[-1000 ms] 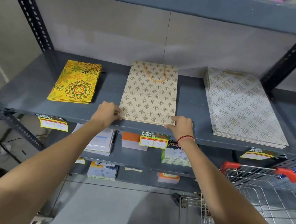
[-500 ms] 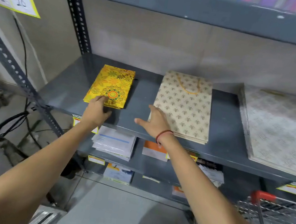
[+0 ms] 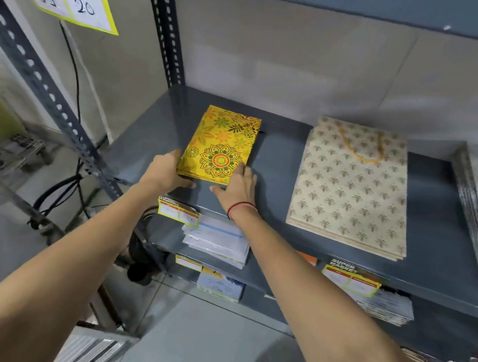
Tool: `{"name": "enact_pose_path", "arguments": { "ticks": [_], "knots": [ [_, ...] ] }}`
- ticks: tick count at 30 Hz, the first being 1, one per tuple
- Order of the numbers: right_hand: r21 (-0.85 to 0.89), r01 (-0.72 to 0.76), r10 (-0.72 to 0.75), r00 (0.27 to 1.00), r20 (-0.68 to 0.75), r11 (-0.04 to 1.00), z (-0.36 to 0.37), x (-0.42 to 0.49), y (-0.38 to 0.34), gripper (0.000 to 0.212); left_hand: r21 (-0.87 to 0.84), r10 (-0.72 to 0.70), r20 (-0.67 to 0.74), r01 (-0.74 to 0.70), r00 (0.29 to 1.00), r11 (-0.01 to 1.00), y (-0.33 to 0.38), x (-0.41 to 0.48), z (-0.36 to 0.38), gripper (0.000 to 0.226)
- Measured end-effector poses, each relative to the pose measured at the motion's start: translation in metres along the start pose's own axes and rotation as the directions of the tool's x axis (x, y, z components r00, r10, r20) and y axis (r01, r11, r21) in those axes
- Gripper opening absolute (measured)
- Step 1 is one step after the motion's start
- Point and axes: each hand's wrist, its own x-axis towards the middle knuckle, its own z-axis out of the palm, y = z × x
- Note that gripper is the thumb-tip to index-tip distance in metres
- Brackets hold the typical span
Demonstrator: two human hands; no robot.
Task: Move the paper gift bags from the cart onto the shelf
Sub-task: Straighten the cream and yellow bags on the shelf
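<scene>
Lying flat on the grey shelf (image 3: pixel 279 168), the stack of yellow floral gift bags (image 3: pixel 221 145) sits between both hands. The left hand (image 3: pixel 166 171) presses its grip against the stack's near left corner, fingers curled at the edge. The right hand (image 3: pixel 238 185) holds its grip spread, fingers against the stack's near right edge and thumb flat on the shelf. Well to the right of that grip lies a beige patterned gift bag stack (image 3: pixel 352 189) with a yellow cord handle.
</scene>
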Motion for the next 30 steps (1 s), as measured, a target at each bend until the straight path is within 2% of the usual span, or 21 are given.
{"name": "enact_pose_path", "arguments": {
  "ticks": [5,10,13,16,18,21,24,26,30],
  "knots": [
    [-0.17,0.08,-0.088,0.995,-0.042,0.982,-0.001,0.003,0.003,0.053,0.092,0.117,-0.016,-0.115,0.993,0.989,-0.012,0.007,-0.003,0.028],
    [-0.209,0.046,-0.057,0.997,-0.043,0.977,-0.005,0.007,0.005,0.032,0.215,0.136,-0.029,-0.127,0.99,0.968,-0.01,0.009,-0.003,0.022],
    [-0.141,0.033,-0.039,0.998,-0.045,0.989,-0.008,0.006,0.006,0.031,0.237,0.141,-0.035,-0.129,0.989,0.963,-0.009,0.008,-0.003,0.022],
    [-0.026,0.036,-0.036,0.999,-0.007,0.999,-0.016,0.002,0.008,0.041,0.19,0.111,-0.009,-0.107,0.994,0.976,-0.007,0.002,-0.005,0.024],
    [0.006,0.079,-0.079,0.997,0.0,0.997,-0.022,-0.003,0.01,0.047,0.149,0.094,-0.014,-0.091,0.995,0.985,-0.004,-0.003,-0.007,0.037],
    [-0.032,0.216,-0.217,0.974,-0.064,0.976,-0.044,-0.02,0.016,0.045,0.108,0.165,-0.116,-0.152,0.98,0.982,0.013,-0.02,-0.012,0.052],
    [-0.061,0.374,-0.378,0.905,-0.196,0.925,-0.087,-0.051,0.02,0.034,0.07,0.288,-0.125,-0.281,0.949,0.957,0.05,-0.051,-0.03,0.049],
    [-0.093,0.471,-0.475,0.822,-0.314,0.877,-0.119,-0.076,0.02,0.03,0.066,0.393,-0.13,-0.388,0.91,0.919,0.08,-0.073,-0.046,0.042],
    [-0.194,0.597,-0.588,0.585,-0.559,0.778,-0.198,-0.128,0.02,0.026,0.071,0.591,-0.293,-0.599,0.752,0.797,0.156,-0.125,-0.091,0.033]
  ]
}}
